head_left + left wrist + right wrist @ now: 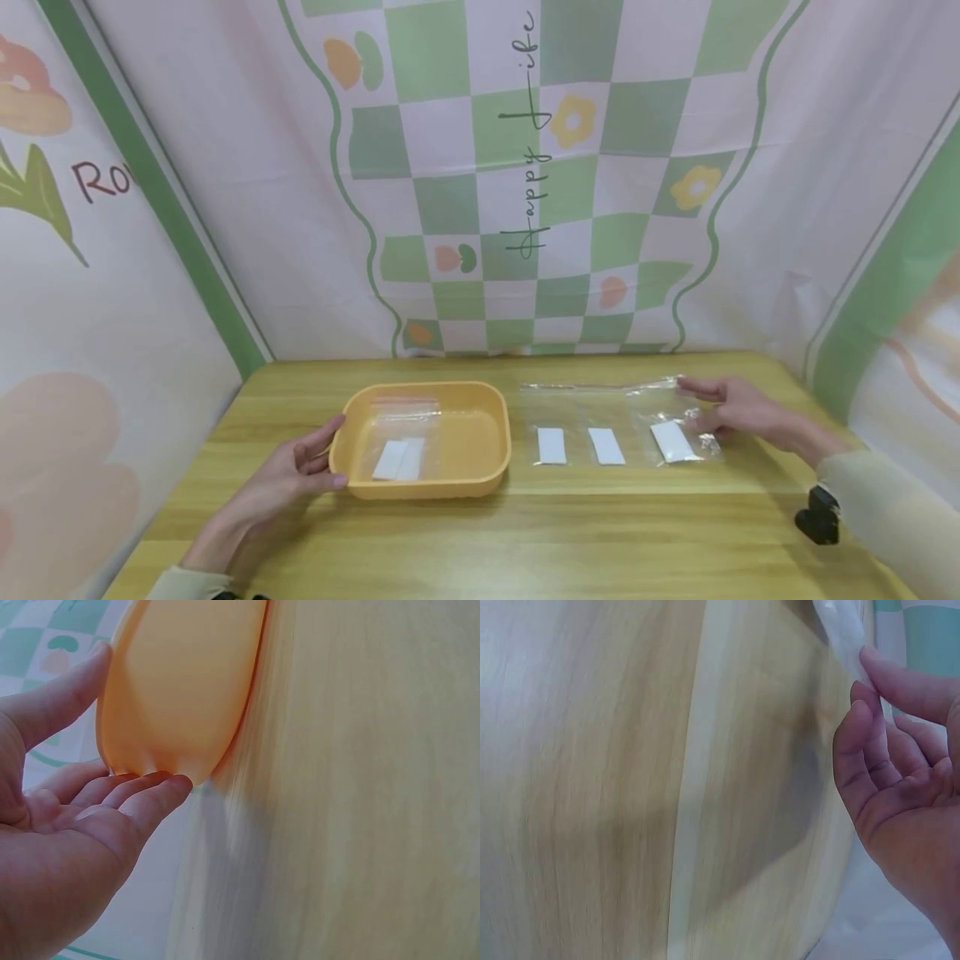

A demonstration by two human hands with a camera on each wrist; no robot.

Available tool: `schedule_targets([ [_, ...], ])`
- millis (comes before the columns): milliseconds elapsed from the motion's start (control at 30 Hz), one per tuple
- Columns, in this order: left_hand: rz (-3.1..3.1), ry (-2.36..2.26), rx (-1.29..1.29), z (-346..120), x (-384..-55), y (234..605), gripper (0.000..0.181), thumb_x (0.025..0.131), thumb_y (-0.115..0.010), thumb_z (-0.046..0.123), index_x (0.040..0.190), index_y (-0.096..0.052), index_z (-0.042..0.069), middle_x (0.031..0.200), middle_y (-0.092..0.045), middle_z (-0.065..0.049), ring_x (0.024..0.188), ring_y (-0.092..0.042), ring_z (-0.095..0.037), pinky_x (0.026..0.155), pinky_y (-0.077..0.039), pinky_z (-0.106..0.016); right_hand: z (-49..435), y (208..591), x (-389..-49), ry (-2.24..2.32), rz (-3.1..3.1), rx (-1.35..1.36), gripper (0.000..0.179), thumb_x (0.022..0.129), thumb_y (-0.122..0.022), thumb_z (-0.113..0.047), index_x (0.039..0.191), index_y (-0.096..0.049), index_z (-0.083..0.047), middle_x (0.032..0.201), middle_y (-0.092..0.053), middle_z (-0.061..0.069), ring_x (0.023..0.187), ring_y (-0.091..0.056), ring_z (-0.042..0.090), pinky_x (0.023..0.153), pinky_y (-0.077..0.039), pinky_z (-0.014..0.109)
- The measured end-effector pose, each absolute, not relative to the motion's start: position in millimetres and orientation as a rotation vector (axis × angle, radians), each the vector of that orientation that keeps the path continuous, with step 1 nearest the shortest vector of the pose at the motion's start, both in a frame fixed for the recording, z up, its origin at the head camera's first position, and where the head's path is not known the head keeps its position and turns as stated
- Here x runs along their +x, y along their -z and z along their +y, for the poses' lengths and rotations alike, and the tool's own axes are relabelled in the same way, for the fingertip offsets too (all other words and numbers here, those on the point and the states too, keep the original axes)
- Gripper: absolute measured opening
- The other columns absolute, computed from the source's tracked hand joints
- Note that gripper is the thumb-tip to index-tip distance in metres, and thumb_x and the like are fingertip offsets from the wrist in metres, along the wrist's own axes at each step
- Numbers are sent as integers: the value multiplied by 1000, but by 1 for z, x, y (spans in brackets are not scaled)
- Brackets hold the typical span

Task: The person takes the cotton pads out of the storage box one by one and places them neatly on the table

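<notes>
A yellow plastic tray [471, 482] stands at the left on the table. My left hand [288, 475] holds its left end, with thumb and fingers spread along the rim; in the left wrist view the fingertips [178, 782] touch the tray's end wall [176, 690]. Inside lie clear zip bags [405, 417] with two white rectangles, partly overlapping. My right hand [742, 410] pinches the edge of a clear zip bag [672, 440] holding a white piece. In the right wrist view the thumb and forefinger of that hand [900, 765] meet on the film [844, 634].
Between the tray and the right hand lie two more clear zip bags, a left one [551, 446] and a middle one [606, 446], each with a white rectangle. Behind the wooden table [480, 542] hangs a checkered cloth [510, 208]. A printed cloth [90, 333] stands along the left.
</notes>
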State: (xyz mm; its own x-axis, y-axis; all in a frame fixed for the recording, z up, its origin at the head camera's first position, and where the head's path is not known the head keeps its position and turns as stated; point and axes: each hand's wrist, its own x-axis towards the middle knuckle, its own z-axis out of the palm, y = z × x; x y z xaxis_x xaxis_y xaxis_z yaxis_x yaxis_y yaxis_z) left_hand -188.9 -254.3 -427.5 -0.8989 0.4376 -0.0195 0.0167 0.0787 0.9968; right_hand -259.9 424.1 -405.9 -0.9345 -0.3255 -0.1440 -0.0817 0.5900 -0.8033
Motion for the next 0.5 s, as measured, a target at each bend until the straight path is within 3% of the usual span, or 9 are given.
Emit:
schedule_targets([
  [133,2050,-1882,458,-254,-189,427,97,94,-77,0,163,-11,-10,169,-6,-28,147,-27,-56,105,-52,-31,424,406,-258,1249,2580,-309,94,86,-85,-15,159,-30,9,158,-34,32,51,-41,8,51,-52,29],
  [500,2025,-1904,502,-254,-189,426,95,95,-75,-2,162,-9,-11,168,-4,-30,147,-24,-57,105,-52,-32,422,409,-254,1168,2664,-338,90,88,-84,-12,157,-30,12,155,-36,36,53,-53,14,52,-56,31],
])
